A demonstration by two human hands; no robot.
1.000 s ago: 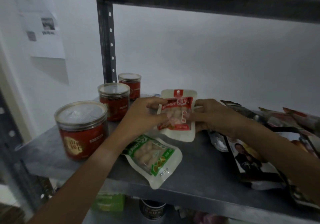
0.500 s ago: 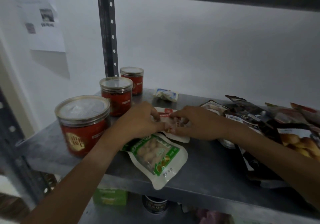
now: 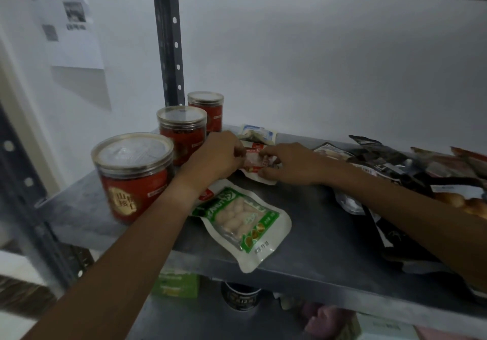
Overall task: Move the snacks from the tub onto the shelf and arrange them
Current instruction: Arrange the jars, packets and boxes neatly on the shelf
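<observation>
Both hands meet over a flat red-and-white plastic peanut pouch (image 3: 257, 162) lying toward the back of the grey metal shelf (image 3: 311, 213), left of its middle. The left hand (image 3: 210, 159) pinches the pouch's left edge with curled fingers, and the right hand (image 3: 287, 164) pinches its right edge between forefinger and thumb, so each grip is narrow and closed on the same pouch. The pouch lies directly between the two grips, its long axis running roughly front to back across the shelf, and neither hand is plainly nearer; any squaring-up would likely turn on that axis. Just in front of it, a green-and-white plastic peanut pouch (image 3: 242, 219) lies slanted, its lower corner hanging over the shelf's front edge. Behind the red pouch sits one small blue-and-white packet (image 3: 257, 131) near the back edge. Along the left edge stand three red clear-lidded plastic jars (image 3: 133, 179) in a row from front to back. At the right end lies a heap of dark foil snack bags (image 3: 395, 165); they overlap too much to count, perhaps five or more. So: two peanut pouches, one small packet, three jars. No tub is in view.
</observation>
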